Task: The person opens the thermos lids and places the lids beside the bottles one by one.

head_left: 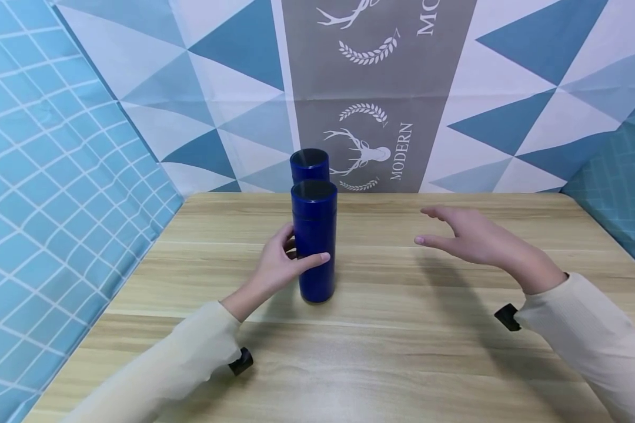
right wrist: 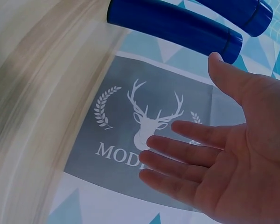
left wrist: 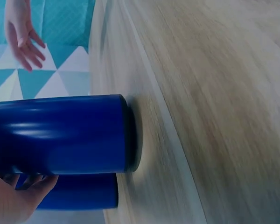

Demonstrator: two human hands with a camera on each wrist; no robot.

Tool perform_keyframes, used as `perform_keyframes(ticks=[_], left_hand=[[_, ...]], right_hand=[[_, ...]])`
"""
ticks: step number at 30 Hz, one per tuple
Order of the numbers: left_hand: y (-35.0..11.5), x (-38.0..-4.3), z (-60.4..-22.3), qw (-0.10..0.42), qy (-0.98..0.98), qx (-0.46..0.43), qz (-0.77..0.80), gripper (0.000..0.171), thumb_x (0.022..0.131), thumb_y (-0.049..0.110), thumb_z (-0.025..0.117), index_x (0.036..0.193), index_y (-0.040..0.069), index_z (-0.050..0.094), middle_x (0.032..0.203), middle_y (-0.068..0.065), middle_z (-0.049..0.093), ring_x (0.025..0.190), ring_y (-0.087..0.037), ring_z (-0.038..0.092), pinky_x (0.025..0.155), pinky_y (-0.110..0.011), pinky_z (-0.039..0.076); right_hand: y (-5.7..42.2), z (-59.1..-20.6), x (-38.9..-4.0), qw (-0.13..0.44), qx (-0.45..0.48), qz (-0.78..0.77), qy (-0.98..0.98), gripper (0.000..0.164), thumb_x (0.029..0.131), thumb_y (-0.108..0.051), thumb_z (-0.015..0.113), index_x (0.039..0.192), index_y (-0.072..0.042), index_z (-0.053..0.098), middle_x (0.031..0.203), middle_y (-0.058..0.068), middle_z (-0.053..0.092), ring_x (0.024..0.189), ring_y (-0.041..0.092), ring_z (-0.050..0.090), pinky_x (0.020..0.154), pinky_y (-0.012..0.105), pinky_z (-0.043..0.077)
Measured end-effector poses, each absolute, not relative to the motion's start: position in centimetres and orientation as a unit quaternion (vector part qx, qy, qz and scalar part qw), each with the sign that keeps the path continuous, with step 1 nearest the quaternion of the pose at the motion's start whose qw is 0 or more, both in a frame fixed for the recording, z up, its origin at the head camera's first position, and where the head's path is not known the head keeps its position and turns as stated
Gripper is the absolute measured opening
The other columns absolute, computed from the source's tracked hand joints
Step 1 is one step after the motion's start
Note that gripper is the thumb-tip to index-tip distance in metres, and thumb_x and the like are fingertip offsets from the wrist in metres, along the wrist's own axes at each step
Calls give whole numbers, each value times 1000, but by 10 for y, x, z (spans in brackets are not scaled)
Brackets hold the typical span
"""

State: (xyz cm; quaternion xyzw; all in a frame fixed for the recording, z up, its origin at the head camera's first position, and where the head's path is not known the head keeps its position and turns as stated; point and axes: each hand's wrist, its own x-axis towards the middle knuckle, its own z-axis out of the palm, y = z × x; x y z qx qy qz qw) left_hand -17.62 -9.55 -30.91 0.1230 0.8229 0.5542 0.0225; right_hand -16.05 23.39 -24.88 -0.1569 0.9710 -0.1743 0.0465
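Two tall dark blue flasks with dark tops stand upright, one behind the other. My left hand grips the nearer flask from its left side, thumb across the front and fingers going round behind. In the left wrist view the base of this nearer flask is right at the tabletop. The farther flask is mostly hidden behind it in the head view; the left wrist view shows part of the farther flask. Off to the right, my right hand hovers over the table, fingers spread and holding nothing.
The wood-grain table runs back to a patterned cloth wall with triangles and a grey deer panel. Blue tile-patterned cloth lines the left side, and teal cloth the right. A black wrist device sits at the left cuff.
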Motion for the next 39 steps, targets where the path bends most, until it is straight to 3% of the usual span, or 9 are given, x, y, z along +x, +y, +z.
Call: perform_keyframes(ticks=[18, 29, 39], left_hand=[[-65, -177, -314, 22, 808, 184, 559, 65, 76, 23, 80, 132, 16, 49, 130, -8, 60, 114, -26, 63, 99, -47, 51], [-54, -174, -317, 32, 793, 194, 576, 63, 75, 19, 80, 130, 17, 49, 129, -6, 60, 116, -25, 62, 99, -43, 52], [-44, -176, -318, 42, 777, 195, 598, 61, 74, 17, 82, 126, 17, 50, 126, -5, 61, 112, -23, 63, 96, -42, 53]], right_hand=[[233, -229, -159, -3, -145, -184, 972, 73, 91, -55, 56, 146, -10, 38, 144, 20, 47, 130, 41, 46, 98, 62, 43], [222, -215, -159, -1, -158, -184, 970, 73, 90, -57, 56, 145, -12, 39, 144, 19, 48, 130, 40, 47, 97, 61, 44], [209, -201, -159, -16, -195, -182, 964, 67, 90, -48, 62, 143, -11, 42, 141, 17, 52, 128, 39, 50, 96, 59, 46]])
